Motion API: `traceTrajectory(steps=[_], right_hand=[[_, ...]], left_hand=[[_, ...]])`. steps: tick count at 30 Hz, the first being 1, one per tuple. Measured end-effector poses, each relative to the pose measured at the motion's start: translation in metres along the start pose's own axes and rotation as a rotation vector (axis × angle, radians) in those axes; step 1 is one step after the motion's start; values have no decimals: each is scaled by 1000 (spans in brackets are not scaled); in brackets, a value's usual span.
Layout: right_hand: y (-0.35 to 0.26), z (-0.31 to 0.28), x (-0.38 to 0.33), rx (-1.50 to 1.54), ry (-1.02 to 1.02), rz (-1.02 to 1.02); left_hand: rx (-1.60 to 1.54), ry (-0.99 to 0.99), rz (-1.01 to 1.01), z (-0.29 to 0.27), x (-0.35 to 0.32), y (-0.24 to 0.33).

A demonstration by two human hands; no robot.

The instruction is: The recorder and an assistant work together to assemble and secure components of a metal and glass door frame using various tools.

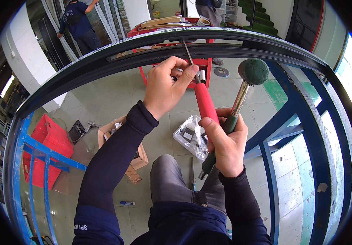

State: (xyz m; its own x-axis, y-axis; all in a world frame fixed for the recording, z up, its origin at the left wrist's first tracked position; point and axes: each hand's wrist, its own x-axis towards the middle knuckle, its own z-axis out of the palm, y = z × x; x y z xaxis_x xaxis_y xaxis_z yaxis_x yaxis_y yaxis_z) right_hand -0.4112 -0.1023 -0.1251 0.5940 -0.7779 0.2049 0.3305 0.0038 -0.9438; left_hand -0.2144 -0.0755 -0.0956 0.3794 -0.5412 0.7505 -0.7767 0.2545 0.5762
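Red-handled tool: a screwdriver or chisel with a red grip (205, 105) and a thin dark metal shaft; tip set against the dark frame rail (151, 51) above; tool tilted, shaft up and to the left.
Left hand (165, 87): fingers closed round the upper end of the red grip where the shaft begins; thumb laid along the tool; sleeve dark.
Right hand (225, 143): fist clamped on the green handle of a mallet (252, 71); thumb also touching the lower end of the red grip; the two hands just apart, one above the other.
Mallet: round dark-green head, metal neck, green handle; head raised to the right of the red tool, clear of the frame rail; handle butt showing below the fist.
Frame rail: dark curved profile with a pale strip along its top edge, spanning the view from left to right.
Blue steel stand (268, 161): bars to the right and to the left, under the frame.
Floor items: clear plastic bag of small parts (189, 139) below the hands; open cardboard box (112, 130) to the left; red crate (47, 141) further left.
Background: one person in dark clothes (77, 22) standing at upper left, well apart.
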Motion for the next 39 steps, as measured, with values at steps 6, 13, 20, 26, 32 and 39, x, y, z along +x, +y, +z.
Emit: traceTrajectory(steps=[6, 13, 20, 26, 32, 39], right_hand=[[-8, 1, 3, -12, -13, -23], [-18, 0, 3, -25, -91, -112], [35, -28, -26, -80, 43, -418], [61, -56, -84, -134, -257, -429], [88, -44, -73, -157, -194, -818], [56, -41, -66, -268, -338, -850]], left_hand=[[75, 102, 45, -2, -7, 9], [452, -131, 652, 11, -19, 30], [322, -43, 627, 11, -17, 27], [255, -24, 620, 11, -9, 37], [247, -2, 626, 9, -7, 34], [230, -16, 592, 8, -9, 36]])
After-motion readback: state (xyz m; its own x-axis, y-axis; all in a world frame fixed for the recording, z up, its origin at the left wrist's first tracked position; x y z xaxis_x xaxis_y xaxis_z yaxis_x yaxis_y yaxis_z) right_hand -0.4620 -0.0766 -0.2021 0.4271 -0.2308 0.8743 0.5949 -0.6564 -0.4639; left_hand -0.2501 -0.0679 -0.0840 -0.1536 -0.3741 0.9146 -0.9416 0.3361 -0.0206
